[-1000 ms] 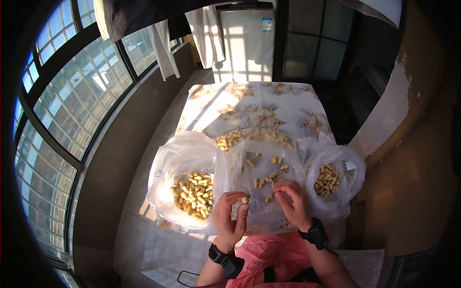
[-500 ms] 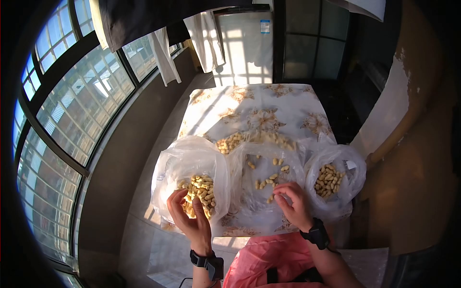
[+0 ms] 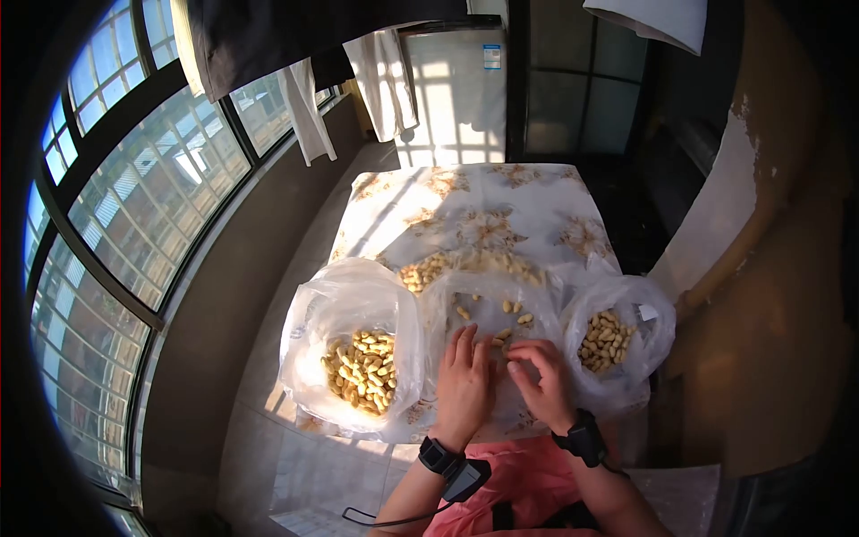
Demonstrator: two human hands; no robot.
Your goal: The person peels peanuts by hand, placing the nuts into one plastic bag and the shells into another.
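Three clear plastic bags of peanuts lie on a table with a flowered cloth (image 3: 488,201). The left bag (image 3: 358,358) holds a heap of peanuts, the middle bag (image 3: 492,309) holds a few scattered ones, the right bag (image 3: 613,340) holds a small heap. My left hand (image 3: 465,380) lies flat, fingers stretched out, on the middle bag's near part. My right hand (image 3: 541,376) is beside it with its fingertips pinched together over that bag; what it pinches is too small to tell. Both wrists wear black bands.
A loose pile of peanuts (image 3: 465,264) lies on the cloth behind the bags. Large windows (image 3: 134,197) run along the left. Clothes (image 3: 304,89) hang overhead at the back. A pink garment (image 3: 519,483) covers my lap below the table edge.
My left hand has left the left bag of peanuts and moved right onto the middle bag, next to my right hand. The right hand has barely moved.
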